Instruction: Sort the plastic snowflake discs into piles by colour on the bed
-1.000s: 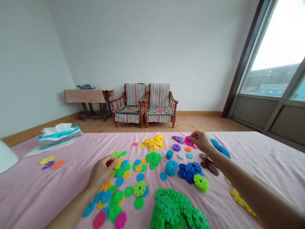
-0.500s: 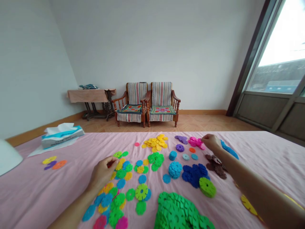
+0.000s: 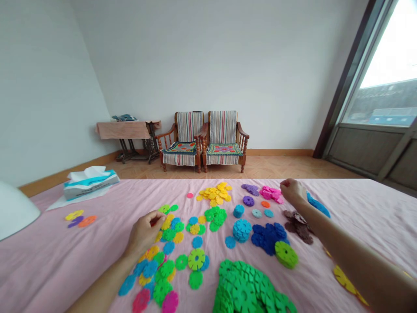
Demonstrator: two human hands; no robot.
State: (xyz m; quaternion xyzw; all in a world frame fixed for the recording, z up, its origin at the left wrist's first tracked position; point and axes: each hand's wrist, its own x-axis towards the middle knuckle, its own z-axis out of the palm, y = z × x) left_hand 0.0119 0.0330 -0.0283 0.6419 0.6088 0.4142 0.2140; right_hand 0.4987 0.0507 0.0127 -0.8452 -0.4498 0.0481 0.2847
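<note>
Over the left side of the cloth, my left hand has its fingers curled together beside a yellow snowflake disc. Something reddish shows between thumb and fingers, too small to make out. My right hand reaches to the far right with its fingers closed, at the right edge of a pile of pink snowflake discs. What its fingers hold, if anything, is hidden. Under the right forearm lie brown discs, and a row of blue discs shows beyond the wrist.
Mixed discs lie loose at front left. A large green pile, dark blue discs, a lime stack and a yellow pile spread across the pink cloth. A tissue box stands at far left.
The view has shifted slightly, moving everything a little to the right. My right hand has edged off the pink pile, whose near right disc now sits closer in. The left hand stays nearly still.
</note>
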